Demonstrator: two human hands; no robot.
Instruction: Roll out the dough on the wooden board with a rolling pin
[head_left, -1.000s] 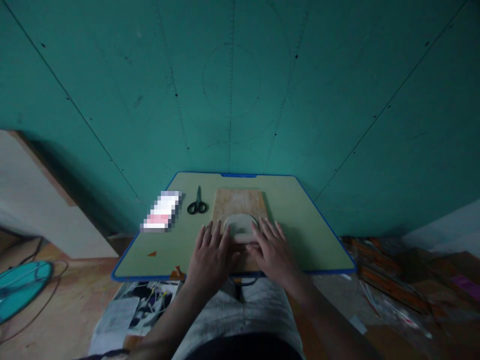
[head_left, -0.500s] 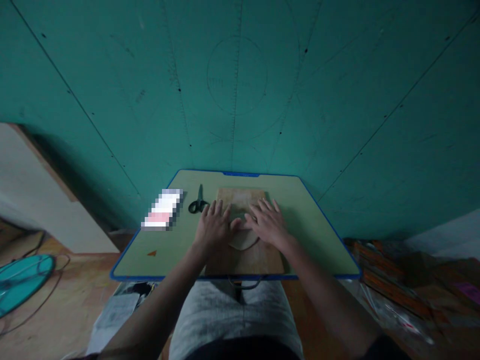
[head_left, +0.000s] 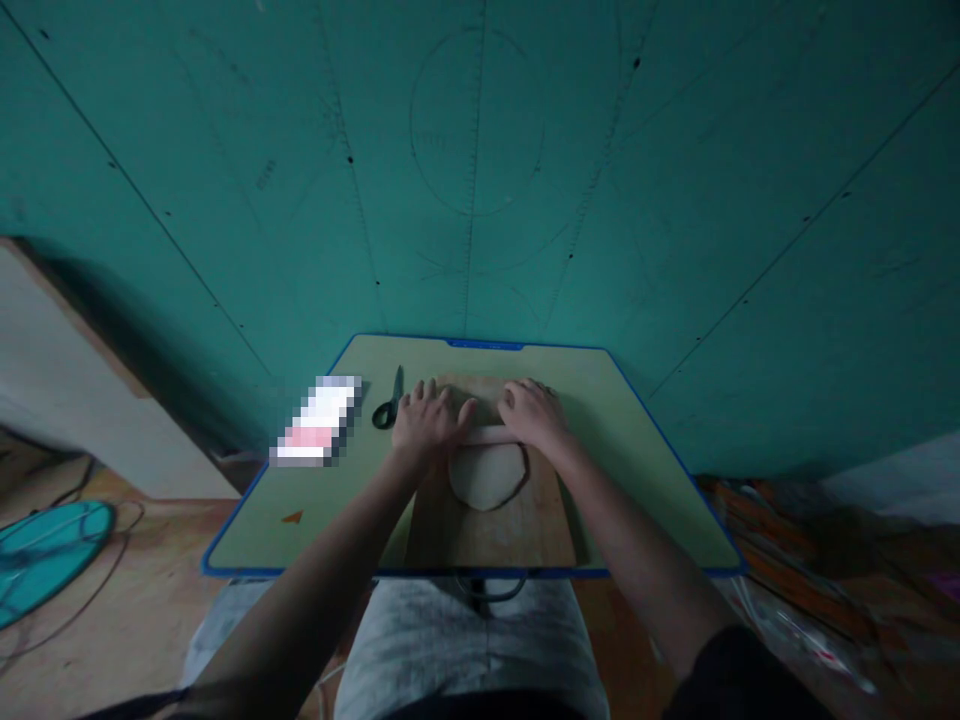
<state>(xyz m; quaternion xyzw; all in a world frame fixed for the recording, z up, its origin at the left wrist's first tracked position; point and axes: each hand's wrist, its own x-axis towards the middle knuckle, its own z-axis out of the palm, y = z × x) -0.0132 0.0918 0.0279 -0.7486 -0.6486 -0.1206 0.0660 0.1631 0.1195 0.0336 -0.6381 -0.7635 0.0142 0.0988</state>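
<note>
A pale rolling pin (head_left: 491,435) lies crosswise over the far edge of a flat, roundish sheet of dough (head_left: 487,477). Both sit on a wooden board (head_left: 491,540). My left hand (head_left: 429,420) grips the pin's left end from above, its thumb pointing inward and its fingers bent over the far side. The right end is under my right hand (head_left: 534,410), whose fingers are curled over it. Both ends of the pin are hidden by my hands. Below the pin, most of the dough is uncovered.
The board rests on a small blue-edged table (head_left: 645,480) against a green wall (head_left: 480,180). Black-handled scissors (head_left: 387,412) lie left of my left hand. Further left are a pixelated phone-like item (head_left: 319,420) and a small orange triangle (head_left: 293,517).
My hands and the pin have moved toward the far edge of the dough, uncovering more of it. My right fingers have gone from stretched out to curled. The view has shifted slightly.
</note>
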